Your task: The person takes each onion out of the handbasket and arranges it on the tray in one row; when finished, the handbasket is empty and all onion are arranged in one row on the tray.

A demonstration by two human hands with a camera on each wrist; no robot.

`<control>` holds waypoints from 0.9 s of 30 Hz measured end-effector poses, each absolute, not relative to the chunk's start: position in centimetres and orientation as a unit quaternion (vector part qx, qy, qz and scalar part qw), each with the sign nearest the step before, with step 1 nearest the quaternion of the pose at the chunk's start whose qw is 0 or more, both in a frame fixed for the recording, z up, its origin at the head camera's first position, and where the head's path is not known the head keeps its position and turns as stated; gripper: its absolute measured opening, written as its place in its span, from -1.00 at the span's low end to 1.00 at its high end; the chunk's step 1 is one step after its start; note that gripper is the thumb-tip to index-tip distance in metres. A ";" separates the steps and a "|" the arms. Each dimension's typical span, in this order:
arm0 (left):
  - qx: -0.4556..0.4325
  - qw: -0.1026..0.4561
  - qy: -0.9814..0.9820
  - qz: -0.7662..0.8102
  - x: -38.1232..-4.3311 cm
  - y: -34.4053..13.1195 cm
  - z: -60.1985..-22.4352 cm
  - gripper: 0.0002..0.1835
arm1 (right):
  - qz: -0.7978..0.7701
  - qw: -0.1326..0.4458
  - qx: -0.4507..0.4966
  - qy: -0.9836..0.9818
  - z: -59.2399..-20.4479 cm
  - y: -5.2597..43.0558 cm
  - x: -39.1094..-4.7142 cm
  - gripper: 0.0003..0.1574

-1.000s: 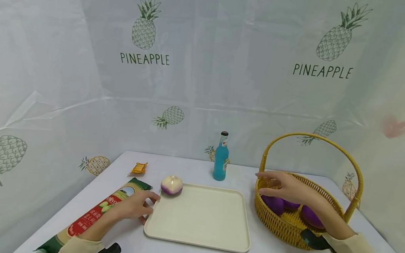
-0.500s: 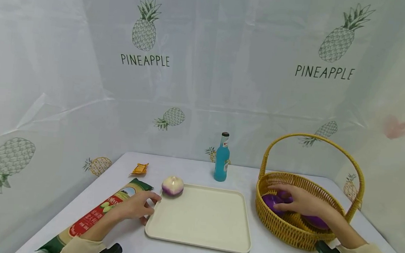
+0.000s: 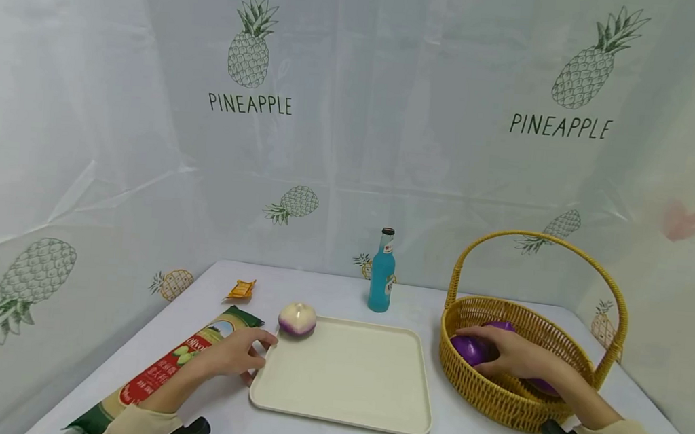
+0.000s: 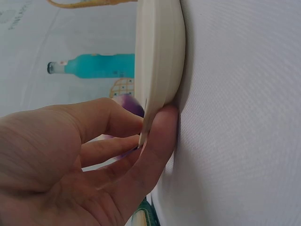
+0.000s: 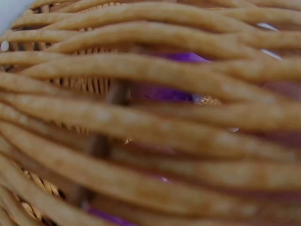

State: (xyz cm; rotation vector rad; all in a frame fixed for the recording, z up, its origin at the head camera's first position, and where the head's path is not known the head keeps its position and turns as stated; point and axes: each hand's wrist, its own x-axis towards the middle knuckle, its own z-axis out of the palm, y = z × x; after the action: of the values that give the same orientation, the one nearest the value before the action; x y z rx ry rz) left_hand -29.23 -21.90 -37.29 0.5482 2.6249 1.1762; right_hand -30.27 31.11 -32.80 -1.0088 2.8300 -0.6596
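Observation:
My left hand (image 3: pixel 235 355) pinches the left edge of a cream rectangular tray (image 3: pixel 344 377); the left wrist view shows thumb and fingers on opposite faces of its rim (image 4: pixel 162 56). A round cream-and-purple vegetable (image 3: pixel 297 320) sits at the tray's far left corner. Inside a yellow wicker basket (image 3: pixel 474 394), my right hand (image 3: pixel 514 356) curls its fingers and thumb around a shiny, round purple vegetable (image 3: pixel 466 349). Another purple vegetable (image 3: pixel 502 325) lies behind that hand, and a third is partly covered by the wrist. Basket weave (image 5: pixel 141 106) blocks most of the right wrist view.
A blue bottle (image 3: pixel 382 274) stands behind the tray. On the left lie a long green-and-red olive-printed packet (image 3: pixel 170 370), partly under my left forearm, and a small orange wrapper (image 3: pixel 241 290). The basket's tall handle (image 3: pixel 536 235) arches above my right hand.
My right hand has lowered from above the basket's rim into it and closed around a purple vegetable. The left hand stays at the tray's edge.

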 end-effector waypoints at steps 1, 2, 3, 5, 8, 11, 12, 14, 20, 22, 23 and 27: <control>0.187 0.106 0.891 0.400 -29.2 -21.9 -37.3 -0.52 | -0.214 0.034 -0.328 0.919 -32.9 31.1 -30.3 -0.23; 0.188 0.106 0.891 0.399 -29.2 -21.9 -37.3 -0.52 | -0.214 0.035 -0.329 0.919 -32.9 31.1 -30.3 -0.23; 0.188 0.105 0.891 0.399 -29.2 -21.9 -37.3 -0.52 | -0.214 0.035 -0.330 0.919 -32.9 31.1 -30.3 -0.22; 0.187 0.105 0.891 0.400 -29.1 -21.9 -37.3 -0.52 | -0.213 0.035 -0.331 0.919 -33.0 31.1 -30.3 -0.22; 0.186 0.104 0.892 0.399 -29.1 -21.9 -37.4 -0.51 | -0.217 0.036 -0.328 0.919 -33.1 31.1 -30.3 -0.23; 0.186 0.105 0.892 0.399 -29.2 -21.9 -37.4 -0.51 | -0.218 0.033 -0.327 0.919 -33.2 31.1 -30.2 -0.23; 0.186 0.105 0.891 0.399 -29.2 -21.9 -37.4 -0.51 | -0.217 0.030 -0.327 0.919 -33.2 31.1 -30.2 -0.23; 0.186 0.106 0.891 0.401 -29.3 -21.9 -37.5 -0.50 | -0.214 0.026 -0.328 0.920 -33.3 31.1 -30.2 -0.23; 0.178 0.109 0.890 0.404 -29.4 -21.9 -37.6 -0.50 | -0.207 0.018 -0.325 0.922 -33.4 31.2 -30.1 -0.23; 0.176 0.110 0.891 0.404 -29.3 -21.9 -37.6 -0.50 | -0.210 0.018 -0.325 0.922 -33.4 31.2 -30.1 -0.23; 0.176 0.111 0.891 0.405 -29.3 -21.9 -37.5 -0.50 | -0.211 0.017 -0.325 0.921 -33.3 31.2 -30.1 -0.23; 0.173 0.111 0.890 0.406 -29.3 -21.9 -37.5 -0.49 | -0.216 0.011 -0.327 0.920 -33.1 31.2 -30.1 -0.23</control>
State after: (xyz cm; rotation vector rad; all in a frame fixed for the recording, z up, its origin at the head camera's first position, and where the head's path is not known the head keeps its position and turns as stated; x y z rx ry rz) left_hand -29.28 -21.88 -37.47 0.5079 2.6158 1.1941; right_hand -30.09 31.21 -33.10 -1.0198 2.8695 -0.6745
